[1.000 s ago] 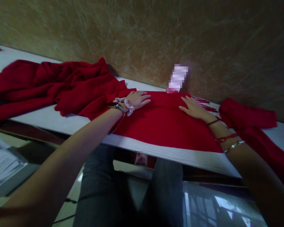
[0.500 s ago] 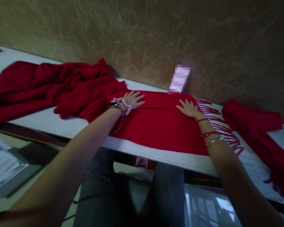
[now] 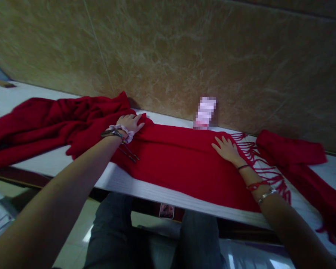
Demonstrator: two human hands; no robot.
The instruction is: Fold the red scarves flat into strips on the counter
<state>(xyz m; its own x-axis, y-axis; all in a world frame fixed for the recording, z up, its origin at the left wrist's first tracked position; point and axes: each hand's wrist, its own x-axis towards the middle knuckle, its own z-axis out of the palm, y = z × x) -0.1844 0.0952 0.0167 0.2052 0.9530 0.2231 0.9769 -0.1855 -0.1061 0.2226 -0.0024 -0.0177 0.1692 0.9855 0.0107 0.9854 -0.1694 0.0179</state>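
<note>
A red scarf (image 3: pixel 179 164) lies across the white table, its middle stretch spread flat and its fringe (image 3: pixel 248 147) at the right end. My left hand (image 3: pixel 130 123) rests on the scarf where the flat stretch meets the bunched folds (image 3: pixel 58 112) on the left; its fingers are spread. Near the fringed end my right hand (image 3: pixel 226 149) presses palm down on the cloth with fingers apart. Neither hand grips anything.
Another red folded cloth (image 3: pixel 292 147) with a fringe lies at the right. A blurred-out pinkish item (image 3: pixel 205 112) leans against the marbled wall (image 3: pixel 162 56) behind the white table (image 3: pixel 156 190). My knees are under the table's front edge.
My left hand has slid left along the scarf to the start of the bunched folds. My right hand stays near the fringe. The camera view has tilted up slightly.
</note>
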